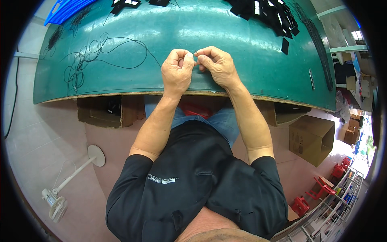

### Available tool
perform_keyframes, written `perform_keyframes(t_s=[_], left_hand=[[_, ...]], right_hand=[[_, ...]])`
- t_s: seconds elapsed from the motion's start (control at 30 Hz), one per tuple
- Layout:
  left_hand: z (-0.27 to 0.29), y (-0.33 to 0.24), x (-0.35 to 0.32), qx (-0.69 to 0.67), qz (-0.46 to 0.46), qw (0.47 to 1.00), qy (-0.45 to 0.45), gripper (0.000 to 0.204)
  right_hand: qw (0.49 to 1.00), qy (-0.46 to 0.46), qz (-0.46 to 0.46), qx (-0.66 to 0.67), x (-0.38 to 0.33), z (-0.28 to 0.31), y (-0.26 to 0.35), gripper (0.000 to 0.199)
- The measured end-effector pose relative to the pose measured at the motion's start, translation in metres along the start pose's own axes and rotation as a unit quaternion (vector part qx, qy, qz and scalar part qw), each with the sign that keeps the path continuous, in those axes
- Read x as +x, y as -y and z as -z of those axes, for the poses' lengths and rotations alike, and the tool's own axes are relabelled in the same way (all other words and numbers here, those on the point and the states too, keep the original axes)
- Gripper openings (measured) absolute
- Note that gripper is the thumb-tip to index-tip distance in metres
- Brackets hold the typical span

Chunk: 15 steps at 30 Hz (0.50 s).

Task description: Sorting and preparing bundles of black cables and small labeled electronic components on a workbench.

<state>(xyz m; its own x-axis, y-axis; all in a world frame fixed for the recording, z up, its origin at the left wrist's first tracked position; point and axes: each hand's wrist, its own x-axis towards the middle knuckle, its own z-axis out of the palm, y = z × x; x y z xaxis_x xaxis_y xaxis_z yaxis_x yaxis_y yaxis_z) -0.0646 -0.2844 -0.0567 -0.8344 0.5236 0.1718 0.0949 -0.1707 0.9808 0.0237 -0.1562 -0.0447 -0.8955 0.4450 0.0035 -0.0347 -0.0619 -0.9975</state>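
Observation:
My left hand [176,73] and my right hand [219,67] are raised close together above the near part of a green table [250,74]. A thin black cord [82,60] lies in loose loops to the left, and one strand runs up to my left hand, whose curled fingers pinch it. Thumb and forefinger of my right hand are closed on a short dark bit of cord that sticks up between the two hands. The fingers hide most of what lies between them.
Black flat pieces with white labels [278,18] are heaped at the far right. A bundle of black cords [318,44] lies along the right edge, near a pen-like tool [311,78]. At the far left stands a blue basket [66,10]. Cardboard boxes [308,139] sit below the table.

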Motion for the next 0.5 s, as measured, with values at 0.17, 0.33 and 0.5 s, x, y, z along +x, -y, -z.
perform_keyframes(t_s=[0.17,0.33,0.5], left_hand=[[0.0000,0.0000,-0.0001,0.003,-0.002,1.000,-0.003,0.011],[-0.0029,-0.0056,0.0004,-0.006,0.008,1.000,-0.022,0.012],[-0.0027,-0.0060,0.0003,-0.008,0.007,1.000,-0.019,0.012]], right_hand=[[1.000,0.002,0.004,0.001,-0.0003,-0.0001,-0.0003,0.015],[1.000,0.000,0.002,0.000,-0.0004,-0.0005,-0.0002,0.015],[1.000,-0.001,0.001,0.000,-0.0004,-0.0004,-0.0009,0.015]])
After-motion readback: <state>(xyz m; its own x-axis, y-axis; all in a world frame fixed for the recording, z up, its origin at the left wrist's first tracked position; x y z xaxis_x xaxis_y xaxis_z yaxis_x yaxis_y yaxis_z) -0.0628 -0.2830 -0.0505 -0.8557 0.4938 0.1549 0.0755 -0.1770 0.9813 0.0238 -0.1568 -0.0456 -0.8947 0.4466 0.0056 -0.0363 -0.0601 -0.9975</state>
